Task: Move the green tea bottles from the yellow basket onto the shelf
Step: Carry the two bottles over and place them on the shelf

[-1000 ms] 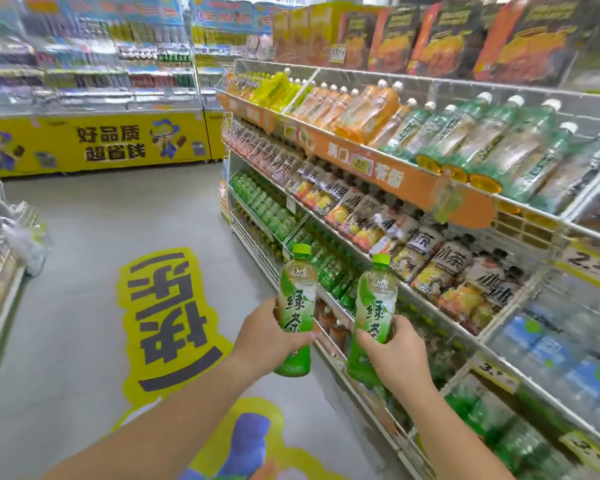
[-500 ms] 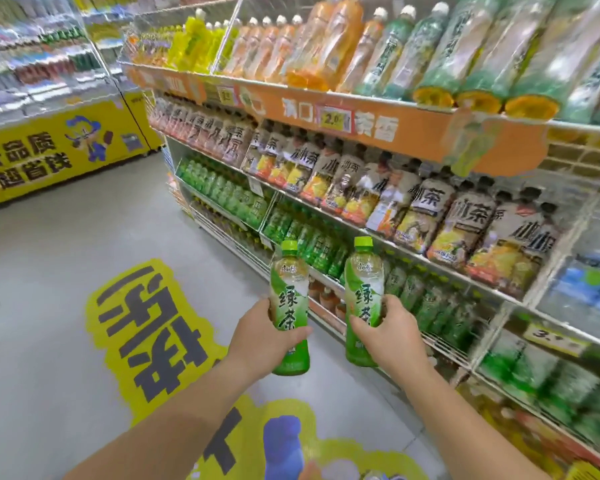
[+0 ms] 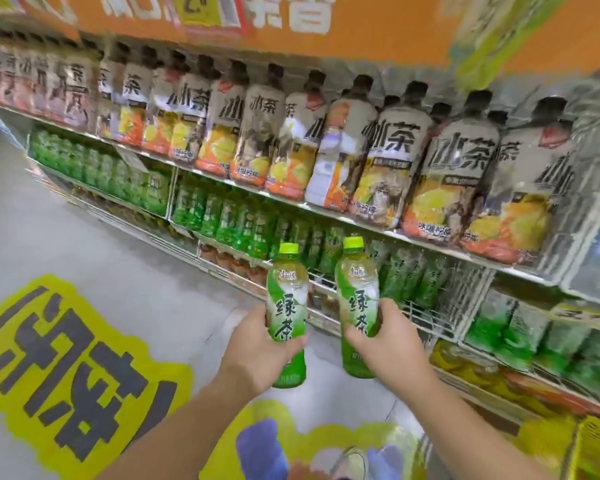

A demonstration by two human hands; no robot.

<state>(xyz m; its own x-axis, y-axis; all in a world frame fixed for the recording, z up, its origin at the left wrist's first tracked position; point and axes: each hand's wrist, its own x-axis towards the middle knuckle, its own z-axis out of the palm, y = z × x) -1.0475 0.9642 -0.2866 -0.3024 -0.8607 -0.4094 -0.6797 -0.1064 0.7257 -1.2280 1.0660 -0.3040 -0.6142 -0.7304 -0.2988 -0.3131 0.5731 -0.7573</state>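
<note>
Green tea bottles (image 3: 286, 317) both upright just before shelf (image 3: 426, 318), not yet on it. Left hand (image 3: 257, 351) fingers wrapped round one, right hand (image 3: 392, 344) round other. Risk: base catches shelf rail, bottle tips or slips.

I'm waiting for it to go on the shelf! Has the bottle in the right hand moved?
Yes. The green tea bottle in the right hand has come closer to the shelf of green bottles.
</note>
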